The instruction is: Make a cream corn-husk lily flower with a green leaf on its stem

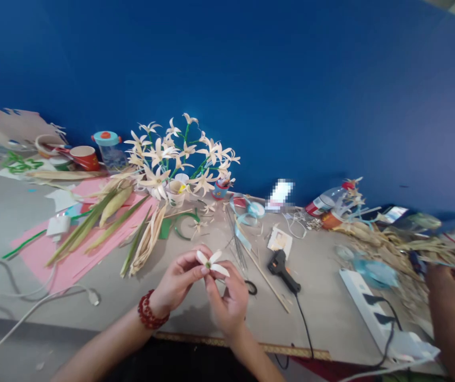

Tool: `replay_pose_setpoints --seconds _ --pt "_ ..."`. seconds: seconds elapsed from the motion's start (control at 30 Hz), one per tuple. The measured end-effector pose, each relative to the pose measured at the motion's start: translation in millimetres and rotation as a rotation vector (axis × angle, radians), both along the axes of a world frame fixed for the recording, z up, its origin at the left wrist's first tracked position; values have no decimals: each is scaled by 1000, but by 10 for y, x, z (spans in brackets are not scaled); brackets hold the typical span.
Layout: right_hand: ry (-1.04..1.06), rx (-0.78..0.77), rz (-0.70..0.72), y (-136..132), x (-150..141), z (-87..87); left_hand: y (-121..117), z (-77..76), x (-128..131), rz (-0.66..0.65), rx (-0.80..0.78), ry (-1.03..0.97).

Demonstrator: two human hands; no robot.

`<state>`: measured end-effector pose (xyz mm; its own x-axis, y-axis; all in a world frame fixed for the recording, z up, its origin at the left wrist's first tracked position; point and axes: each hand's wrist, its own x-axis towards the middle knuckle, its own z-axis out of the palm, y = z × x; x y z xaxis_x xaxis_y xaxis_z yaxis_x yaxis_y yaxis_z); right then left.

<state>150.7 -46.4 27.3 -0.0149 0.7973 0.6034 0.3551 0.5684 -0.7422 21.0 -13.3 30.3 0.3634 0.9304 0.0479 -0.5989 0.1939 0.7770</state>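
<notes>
A small white handmade flower (213,262) with a greenish centre is held between both hands, over the front of the table. My left hand (181,278), with a red bead bracelet (149,310) at its wrist, pinches it from the left with thumb and fingers. From the right, my right hand (229,297) has its fingers closed on the petals. Behind them stands a bunch of similar pale flowers (159,154) on green stems. To the right of my hands lies a black glue gun (283,270), and a thin stick (265,276) rests between.
Dried husks (147,241) and pink paper (87,252) cover the left side. A white power strip (365,307) with plugged cords lies at the right, near another person's hand (446,289). A bottle (326,201) leans at the back by the blue wall. A white cable (40,307) crosses the front left.
</notes>
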Motion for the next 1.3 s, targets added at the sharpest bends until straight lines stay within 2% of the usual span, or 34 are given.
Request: replay_pose_setpoints --seconds 0.1,0.17,0.27,0.33,0.4,0.5,0.57,0.7,0.83,0.97,1.13,1.23,1.3 --pt "-75 11 27 -19 111 -25 12 -42 -11 39 -56 17" --pt "-163 3 -9 -8 372 -92 25 -71 -29 80 -68 43" --pt "-355 -73 -280 31 1095 -248 47 -118 -56 91 -77 88" --pt "-438 -199 -517 47 1668 -362 58 -154 -55 85 -78 108" --pt "-601 -328 -649 49 2149 -463 64 -194 -32 66 -69 120" --pt "-756 -466 -526 45 2521 -568 71 -253 23 29 -54 124" --pt "-786 -504 -432 58 2568 -601 77 -279 50 21 -52 124" --pt "-780 -496 -397 134 2539 -583 89 -284 55 40 -60 131" --pt "-654 -549 -278 228 2613 -499 98 -247 49 49 -51 137" --pt "-538 -585 -275 307 2739 -407 101 -207 69 46 -56 138" --pt "-258 -610 -243 335 2760 -284 100 -213 79 33 -44 153" --pt "-87 -574 -220 290 2657 -190 110 -246 70 28 -50 159" --pt "112 -557 -190 251 2559 -129 120 -265 68 22 -54 162"
